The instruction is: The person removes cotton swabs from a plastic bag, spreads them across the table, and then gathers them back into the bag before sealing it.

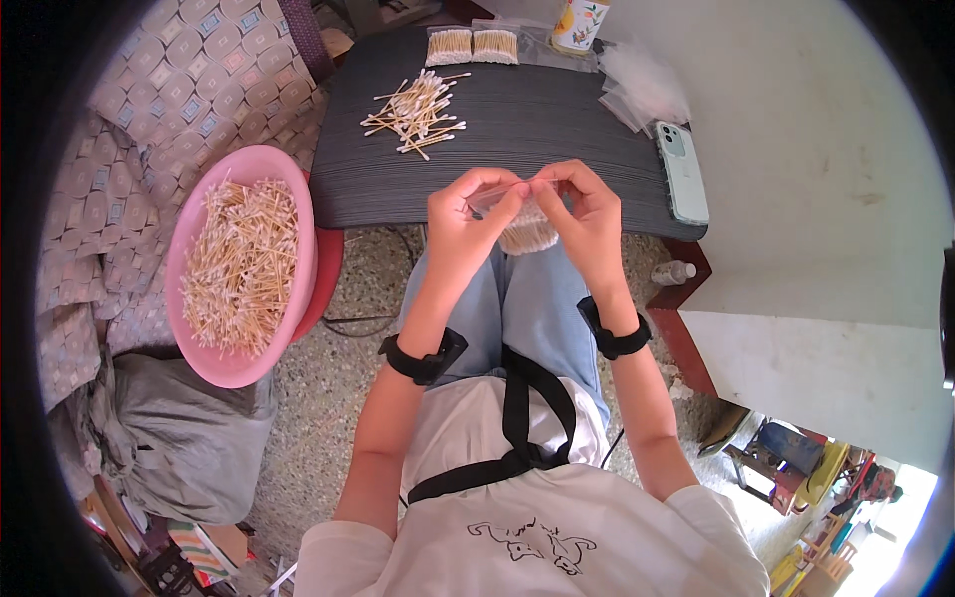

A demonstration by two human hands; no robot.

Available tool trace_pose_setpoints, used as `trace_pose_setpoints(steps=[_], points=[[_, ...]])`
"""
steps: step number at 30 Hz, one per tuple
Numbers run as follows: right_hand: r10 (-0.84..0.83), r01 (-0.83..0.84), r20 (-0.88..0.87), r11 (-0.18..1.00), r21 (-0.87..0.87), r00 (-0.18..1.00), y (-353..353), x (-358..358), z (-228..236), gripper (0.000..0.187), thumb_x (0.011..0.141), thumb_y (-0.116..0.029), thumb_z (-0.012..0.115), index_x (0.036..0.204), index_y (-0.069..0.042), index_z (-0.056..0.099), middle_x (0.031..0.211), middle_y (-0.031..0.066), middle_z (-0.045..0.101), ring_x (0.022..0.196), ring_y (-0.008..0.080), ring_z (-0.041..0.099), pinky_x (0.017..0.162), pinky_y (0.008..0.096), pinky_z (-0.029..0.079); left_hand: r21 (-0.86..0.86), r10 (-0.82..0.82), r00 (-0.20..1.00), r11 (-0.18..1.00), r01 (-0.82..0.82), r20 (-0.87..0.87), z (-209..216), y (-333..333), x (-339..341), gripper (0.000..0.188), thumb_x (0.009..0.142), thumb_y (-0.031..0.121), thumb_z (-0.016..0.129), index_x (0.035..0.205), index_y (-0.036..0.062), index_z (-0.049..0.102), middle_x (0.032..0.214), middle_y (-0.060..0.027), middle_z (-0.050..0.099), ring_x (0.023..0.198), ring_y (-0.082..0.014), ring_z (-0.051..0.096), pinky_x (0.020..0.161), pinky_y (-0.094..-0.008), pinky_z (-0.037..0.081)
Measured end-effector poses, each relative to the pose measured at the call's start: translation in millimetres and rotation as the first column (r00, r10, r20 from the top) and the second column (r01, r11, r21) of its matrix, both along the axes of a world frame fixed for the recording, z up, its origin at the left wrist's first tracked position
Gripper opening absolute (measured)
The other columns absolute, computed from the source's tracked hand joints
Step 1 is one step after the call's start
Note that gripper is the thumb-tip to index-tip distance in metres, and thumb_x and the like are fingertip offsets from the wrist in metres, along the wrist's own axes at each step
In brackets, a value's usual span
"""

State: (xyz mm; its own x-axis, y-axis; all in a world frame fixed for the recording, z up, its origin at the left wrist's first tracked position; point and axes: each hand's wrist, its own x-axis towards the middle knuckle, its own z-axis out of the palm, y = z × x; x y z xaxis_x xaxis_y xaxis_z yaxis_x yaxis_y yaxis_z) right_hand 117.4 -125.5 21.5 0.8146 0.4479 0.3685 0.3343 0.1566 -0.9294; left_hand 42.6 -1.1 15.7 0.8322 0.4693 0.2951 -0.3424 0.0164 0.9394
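Observation:
Both hands meet over my lap, just off the near edge of the dark table [497, 119]. Between them hangs a small clear zip bag [528, 235] packed with cotton swabs. My left hand [476, 214] pinches the bag's upper edge with thumb and finger. My right hand [577, 209] pinches the same edge right beside it, the fingertips of both hands nearly touching. On the table beyond my left hand lies a loose pile of cotton swabs [416, 109]. Two filled bags of swabs [472, 46] lie side by side at the far edge.
At the left, a pink basin [308, 249] full of loose swabs rests on a red stool [326, 274]. A phone [682, 174], clear empty bags [642, 85] and a jar [579, 25] are on the table's right side. A small bottle [673, 273] stands by the wall.

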Motion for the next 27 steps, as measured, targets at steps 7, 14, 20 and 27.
trace_pose_setpoints(steps=[7, 14, 20, 27], points=[[0.014, -0.020, -0.159, 0.999, -0.039, 0.987, -1.0, -7.4, 12.1, 0.013, 0.083, -0.006, 0.067, 0.093, 0.003, 0.065, 0.086, 0.0048, 0.067, 0.080, 0.0095, 0.060, 0.074, 0.0234, 0.048, -0.015, 0.057, 0.998, 0.998, -0.058, -0.013, -0.1, 1.4, -0.5, 0.012, 0.082, 0.006, 0.069, 0.091, -0.0016, 0.066, 0.084, -0.0035, 0.068, 0.080, -0.0083, 0.063, 0.072, -0.0222, 0.049], [0.081, -0.046, -0.266, 0.990, 0.136, 0.960, -4.1, -8.4, 6.5, 0.010, 0.085, -0.002, 0.065, 0.092, 0.004, 0.064, 0.088, 0.0050, 0.066, 0.082, 0.0084, 0.061, 0.077, 0.0226, 0.048, 0.041, -0.010, 1.000, 0.999, 0.011, -0.022, 0.9, 8.4, -4.2, 0.012, 0.082, 0.004, 0.068, 0.092, -0.0018, 0.065, 0.086, -0.0049, 0.067, 0.081, -0.0098, 0.063, 0.073, -0.0230, 0.050], [0.004, -0.002, -0.136, 1.000, 0.018, 0.991, -0.9, -10.9, 8.7, 0.007, 0.083, -0.003, 0.064, 0.087, 0.003, 0.062, 0.084, 0.0031, 0.063, 0.080, 0.0080, 0.058, 0.076, 0.0234, 0.047, 0.062, -0.068, 0.996, 0.996, 0.072, -0.055, 2.4, 5.8, -2.8, 0.012, 0.084, 0.004, 0.067, 0.093, -0.0025, 0.063, 0.090, -0.0042, 0.066, 0.084, -0.0093, 0.062, 0.075, -0.0232, 0.048], [0.033, -0.029, -0.178, 0.999, 0.024, 0.983, -4.0, -11.6, 12.5, 0.007, 0.085, -0.004, 0.063, 0.088, 0.003, 0.062, 0.084, 0.0034, 0.063, 0.080, 0.0080, 0.058, 0.076, 0.0230, 0.047, 0.154, -0.053, 0.999, 0.987, 0.053, 0.000, 4.2, 6.8, -2.3, 0.011, 0.083, 0.007, 0.068, 0.091, -0.0013, 0.064, 0.085, -0.0039, 0.067, 0.082, -0.0091, 0.063, 0.075, -0.0236, 0.050]])
